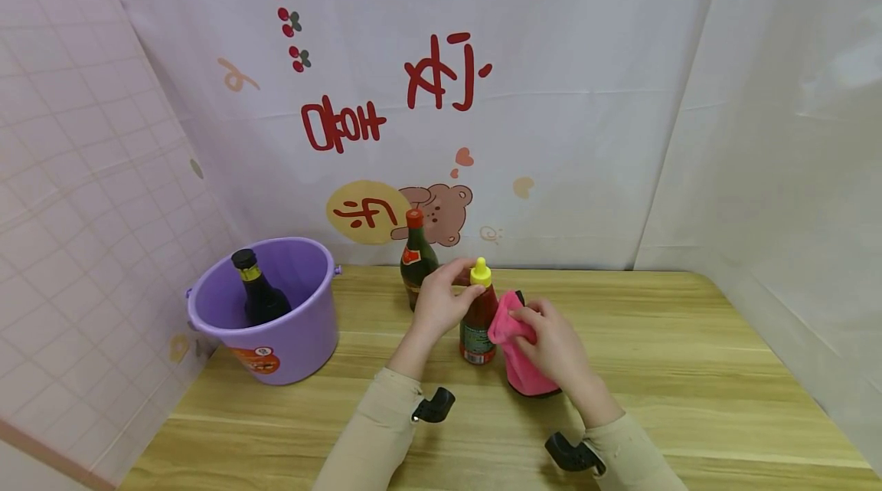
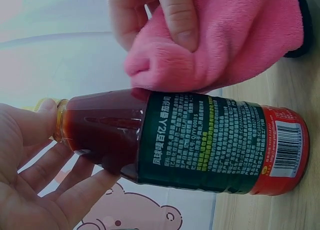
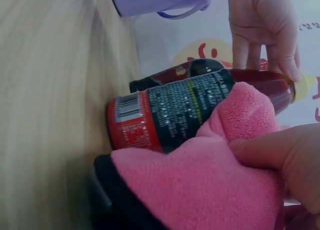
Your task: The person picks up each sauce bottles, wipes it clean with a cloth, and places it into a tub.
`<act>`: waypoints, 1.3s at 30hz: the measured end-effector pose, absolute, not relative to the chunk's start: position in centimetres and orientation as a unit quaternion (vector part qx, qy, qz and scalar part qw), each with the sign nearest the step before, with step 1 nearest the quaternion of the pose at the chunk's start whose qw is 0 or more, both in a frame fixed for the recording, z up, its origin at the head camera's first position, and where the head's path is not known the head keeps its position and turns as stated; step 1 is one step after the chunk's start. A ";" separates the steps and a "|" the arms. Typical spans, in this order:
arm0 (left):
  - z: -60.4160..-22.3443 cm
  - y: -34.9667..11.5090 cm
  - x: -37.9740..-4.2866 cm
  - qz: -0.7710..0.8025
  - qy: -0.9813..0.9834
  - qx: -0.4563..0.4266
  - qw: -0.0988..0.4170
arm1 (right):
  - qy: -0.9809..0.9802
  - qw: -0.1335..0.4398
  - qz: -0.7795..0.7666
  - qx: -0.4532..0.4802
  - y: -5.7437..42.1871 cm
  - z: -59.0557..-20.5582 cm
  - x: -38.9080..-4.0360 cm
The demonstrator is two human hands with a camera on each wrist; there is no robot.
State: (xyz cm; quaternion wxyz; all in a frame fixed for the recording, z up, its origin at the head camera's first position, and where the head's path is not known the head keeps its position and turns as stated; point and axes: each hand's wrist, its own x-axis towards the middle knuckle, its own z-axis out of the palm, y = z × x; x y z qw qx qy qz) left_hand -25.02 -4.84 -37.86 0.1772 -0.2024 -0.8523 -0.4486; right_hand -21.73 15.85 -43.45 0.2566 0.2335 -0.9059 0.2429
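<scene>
The sauce bottle (image 1: 478, 326) stands on the table (image 1: 661, 353); the person's left hand (image 1: 441, 301) pinches its neck. The right hand (image 1: 560, 342) pinches the cloth (image 1: 521, 364), which touches the bottle's side. Behind the left hand, partly blocked by it, stands a green bottle (image 1: 417, 265). Farther left, a bucket (image 1: 306, 342) contains a dark bottle (image 1: 266, 301).

The pink cloth (image 3: 210, 177) hides the sauce bottle (image 3: 175, 110) (partly).

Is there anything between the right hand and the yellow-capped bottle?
Yes: the pink cloth, pinched in the right hand, lies between it and the yellow-capped bottle. Nothing visible blocks the left hand, which holds the bottle near its neck.
</scene>
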 end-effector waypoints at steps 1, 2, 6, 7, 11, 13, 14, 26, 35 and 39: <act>-37.9 -4.8 -25.0 -0.449 -0.852 -0.202 0.177 | -0.908 0.252 0.240 0.234 15.8 -43.5 -21.7; -37.9 -4.8 -25.0 -0.449 -0.852 -0.203 0.178 | -0.910 0.246 0.237 0.234 15.8 -43.7 -21.7; -37.9 -4.8 -25.0 -0.449 -0.851 -0.205 0.182 | -0.917 0.225 0.229 0.235 15.8 -44.1 -21.8; -37.9 -4.8 -25.0 -0.449 -0.850 -0.206 0.185 | -0.918 0.221 0.229 0.235 15.8 -44.1 -21.8; -38.0 -4.8 -25.1 -0.451 -0.846 -0.209 0.194 | -0.924 0.211 0.221 0.232 15.7 -44.4 -21.9; -38.0 -4.8 -25.1 -0.452 -0.845 -0.209 0.193 | -0.926 0.207 0.215 0.233 15.8 -44.4 -22.0; -38.0 -4.8 -25.1 -0.453 -0.845 -0.209 0.192 | -0.926 0.205 0.213 0.234 15.8 -44.4 -22.0; -38.1 -4.8 -25.2 -0.453 -0.845 -0.211 0.191 | -0.947 0.151 0.169 0.229 15.4 -45.0 -22.2; -38.0 -4.8 -25.1 -0.452 -0.845 -0.212 0.191 | -0.952 0.148 0.149 0.224 15.0 -45.0 -22.2; -38.1 -4.7 -25.1 -0.454 -0.845 -0.206 0.192 | -0.957 0.136 0.126 0.225 14.9 -45.0 -22.2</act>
